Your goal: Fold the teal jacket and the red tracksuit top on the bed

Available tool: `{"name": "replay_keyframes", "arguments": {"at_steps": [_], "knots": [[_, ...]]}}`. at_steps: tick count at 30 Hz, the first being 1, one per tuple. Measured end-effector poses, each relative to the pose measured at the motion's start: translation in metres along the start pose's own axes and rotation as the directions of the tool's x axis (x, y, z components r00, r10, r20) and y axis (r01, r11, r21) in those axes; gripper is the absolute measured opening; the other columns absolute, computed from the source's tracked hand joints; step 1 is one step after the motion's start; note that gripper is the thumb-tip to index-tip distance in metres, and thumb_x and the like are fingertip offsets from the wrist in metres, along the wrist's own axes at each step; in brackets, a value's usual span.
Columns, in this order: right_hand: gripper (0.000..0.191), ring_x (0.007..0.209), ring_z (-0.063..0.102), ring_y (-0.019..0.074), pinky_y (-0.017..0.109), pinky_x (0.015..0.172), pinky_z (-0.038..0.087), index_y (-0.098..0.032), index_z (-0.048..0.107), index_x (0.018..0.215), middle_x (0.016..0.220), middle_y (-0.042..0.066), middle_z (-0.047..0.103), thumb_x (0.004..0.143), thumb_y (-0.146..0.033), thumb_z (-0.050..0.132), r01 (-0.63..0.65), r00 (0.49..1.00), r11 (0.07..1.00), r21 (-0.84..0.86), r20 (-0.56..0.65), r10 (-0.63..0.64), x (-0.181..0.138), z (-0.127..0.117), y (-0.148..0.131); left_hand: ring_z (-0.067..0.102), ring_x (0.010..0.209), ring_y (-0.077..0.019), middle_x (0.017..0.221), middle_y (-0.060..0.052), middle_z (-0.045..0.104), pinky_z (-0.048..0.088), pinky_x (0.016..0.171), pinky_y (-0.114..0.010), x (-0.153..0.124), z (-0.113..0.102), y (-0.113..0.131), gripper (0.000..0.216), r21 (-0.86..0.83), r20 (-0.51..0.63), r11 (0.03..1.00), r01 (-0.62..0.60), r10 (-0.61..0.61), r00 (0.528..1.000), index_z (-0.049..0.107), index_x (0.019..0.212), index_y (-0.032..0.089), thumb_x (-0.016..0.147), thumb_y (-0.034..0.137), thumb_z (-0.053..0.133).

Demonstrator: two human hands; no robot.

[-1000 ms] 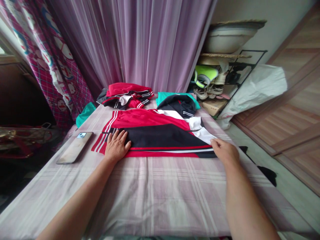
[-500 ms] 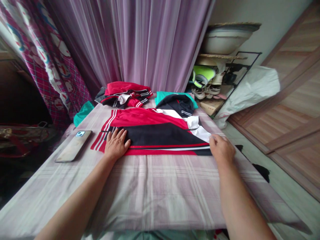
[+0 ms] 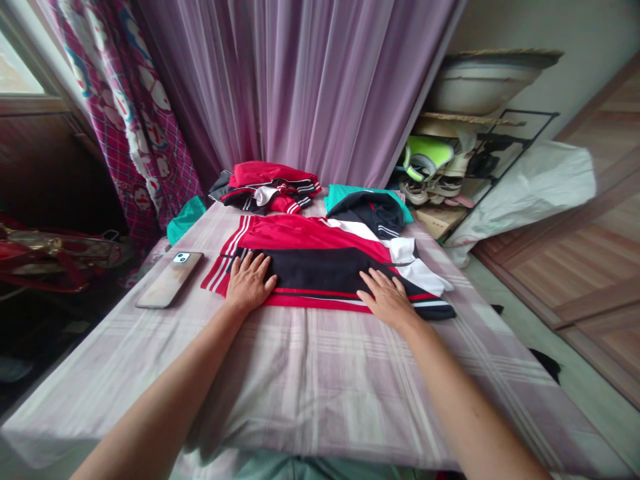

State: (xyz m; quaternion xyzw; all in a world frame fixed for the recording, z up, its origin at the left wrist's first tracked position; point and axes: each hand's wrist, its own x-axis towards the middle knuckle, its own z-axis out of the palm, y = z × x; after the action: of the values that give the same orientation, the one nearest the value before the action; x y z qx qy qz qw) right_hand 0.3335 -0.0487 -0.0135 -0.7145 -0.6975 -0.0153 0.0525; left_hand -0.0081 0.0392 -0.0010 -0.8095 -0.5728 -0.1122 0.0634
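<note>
A red, black and white jacket [image 3: 315, 268] lies flat across the table, its striped red hem toward the left and its white part toward the right. My left hand [image 3: 249, 280] rests open on the black panel beside that striped hem, fingers spread. On the right part of the same panel, my right hand [image 3: 387, 295] lies open with its palm down and fingers apart. Neither hand grips the cloth. The near edge of the jacket shows a red line and a white stripe.
A phone [image 3: 170, 280] lies on the plaid tablecloth [image 3: 300, 373] at the left. Behind the jacket are a red and black clothing heap [image 3: 273, 187] and a dark garment [image 3: 369, 212] over teal cloth. A shoe rack [image 3: 480, 180] stands beyond the table's right side.
My right hand has let go of the jacket's right end and moved left onto the black panel, its fingers now spread. My left hand stays by the hem. The view has shifted slightly.
</note>
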Motion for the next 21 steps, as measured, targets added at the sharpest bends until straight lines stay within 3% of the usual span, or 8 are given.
{"name": "replay_keyframes", "arguments": {"at_steps": [3, 7, 11, 14, 21], "knots": [[0.056, 0.143, 0.040, 0.0282, 0.053, 0.116, 0.030, -0.025, 0.044, 0.152, 0.157, 0.011, 0.043, 0.099, -0.044, 0.041, -0.015, 0.998, 0.999, 0.045, -0.055, 0.017, 0.012, -0.013, -0.014, 0.033, 0.148, -0.0334, 0.153, -0.008, 0.050, 0.018, 0.122, -0.057, 0.000, 0.000, 0.000, 0.060, -0.012, -0.006, 1.000, -0.005, 0.005, 1.000, 0.051, 0.147, 0.020, 0.095, 0.049, 0.041], [0.055, 0.146, 0.035, 0.0278, 0.054, 0.117, 0.027, -0.025, 0.042, 0.153, 0.160, 0.011, 0.039, 0.102, -0.043, 0.037, 0.083, 0.983, 0.992, 0.095, -0.172, -0.065, 0.033, -0.021, -0.058, 0.034, 0.148, -0.0329, 0.153, -0.008, 0.051, 0.019, 0.122, -0.057, 0.000, -0.001, 0.000, 0.058, -0.023, -0.012, 1.000, -0.002, 0.002, 1.000, 0.052, 0.146, 0.023, 0.095, 0.048, 0.043], [0.055, 0.148, 0.033, 0.0280, 0.056, 0.119, 0.022, -0.025, 0.043, 0.153, 0.161, 0.012, 0.036, 0.102, -0.046, 0.038, 0.174, 0.984, 0.982, 0.077, -0.059, -0.170, 0.038, -0.009, -0.095, 0.033, 0.148, -0.0328, 0.153, -0.008, 0.051, 0.019, 0.123, -0.056, -0.001, -0.002, 0.002, 0.059, -0.021, 0.000, 1.000, 0.004, -0.004, 1.000, 0.052, 0.146, 0.022, 0.095, 0.048, 0.044], [0.055, 0.148, 0.033, 0.0275, 0.055, 0.119, 0.021, -0.026, 0.044, 0.152, 0.160, 0.012, 0.038, 0.102, -0.048, 0.038, 0.186, 0.982, 0.980, 0.074, 0.015, -0.188, 0.035, -0.001, -0.101, 0.033, 0.148, -0.0330, 0.153, -0.008, 0.050, 0.018, 0.123, -0.057, -0.001, -0.001, 0.002, 0.059, -0.026, 0.002, 1.000, 0.007, -0.007, 1.000, 0.051, 0.146, 0.021, 0.095, 0.048, 0.044], [0.054, 0.148, 0.032, 0.0266, 0.054, 0.119, 0.021, -0.026, 0.044, 0.152, 0.160, 0.011, 0.039, 0.102, -0.046, 0.039, 0.162, 0.986, 0.983, 0.080, 0.029, -0.165, 0.035, -0.003, -0.100, 0.036, 0.147, -0.0335, 0.151, -0.008, 0.053, 0.021, 0.122, -0.060, -0.006, -0.002, 0.004, 0.052, -0.062, -0.056, 0.998, 0.011, -0.014, 0.998, 0.056, 0.142, 0.021, 0.095, 0.042, 0.047]]}}
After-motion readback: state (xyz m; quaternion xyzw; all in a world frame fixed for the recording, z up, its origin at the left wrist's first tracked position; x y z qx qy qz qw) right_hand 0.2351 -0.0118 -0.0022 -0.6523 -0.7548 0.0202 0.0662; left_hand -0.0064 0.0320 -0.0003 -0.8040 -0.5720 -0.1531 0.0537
